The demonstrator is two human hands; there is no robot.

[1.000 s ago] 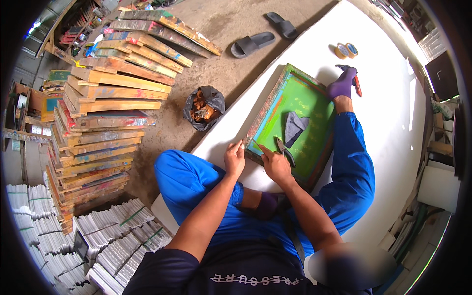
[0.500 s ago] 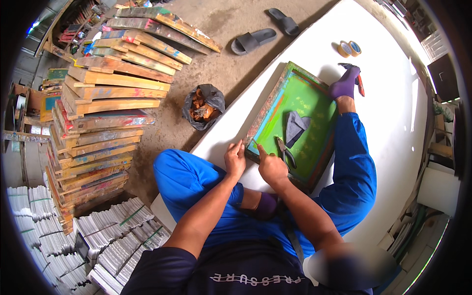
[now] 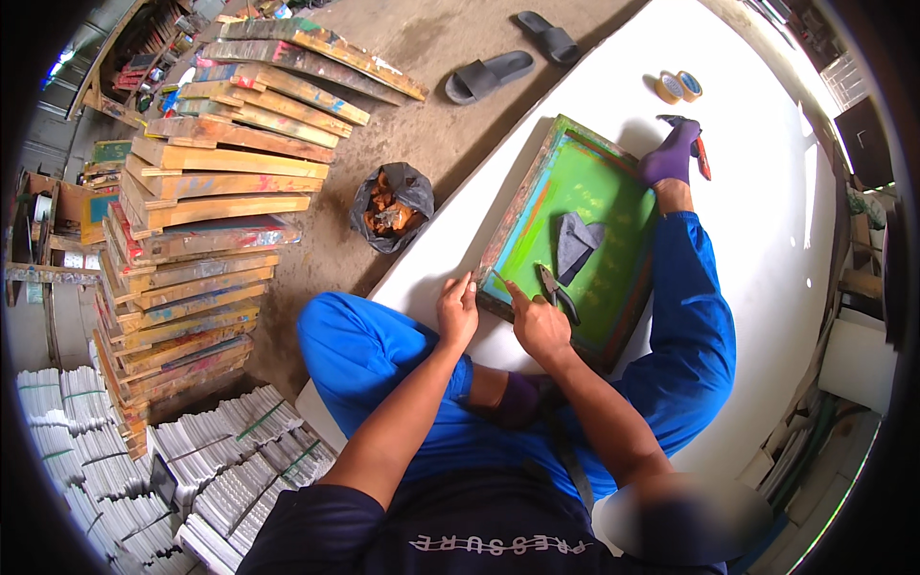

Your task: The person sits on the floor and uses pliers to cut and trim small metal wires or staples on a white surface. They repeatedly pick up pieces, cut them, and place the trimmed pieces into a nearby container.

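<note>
A screen-printing frame (image 3: 517, 216) with a painted wooden border and green mesh lies flat on the white tabletop, tilted away to the right. At its near left corner, my left hand (image 3: 458, 311) pinches the wooden edge. My right hand (image 3: 542, 326) lies over the frame's near end. Its index finger stretches toward that same corner while its other fingers curl around something thin, mostly hidden. Just beyond my right hand, dark-handled pliers (image 3: 559, 295) rest on the mesh. Farther up lies a folded grey cloth (image 3: 579, 246).
Two tape rolls (image 3: 678, 87) sit at the far end of the white surface (image 3: 613, 91). Near my socked foot (image 3: 671, 158) is a red-and-black tool (image 3: 703, 158). On the floor at left are a black rubbish bag (image 3: 393, 211), sandals (image 3: 489, 77) and stacked wooden frames (image 3: 230, 182).
My right hand has shifted very slightly away from me and to the right. The left hand keeps its place at the corner; the whole view has moved a little.
</note>
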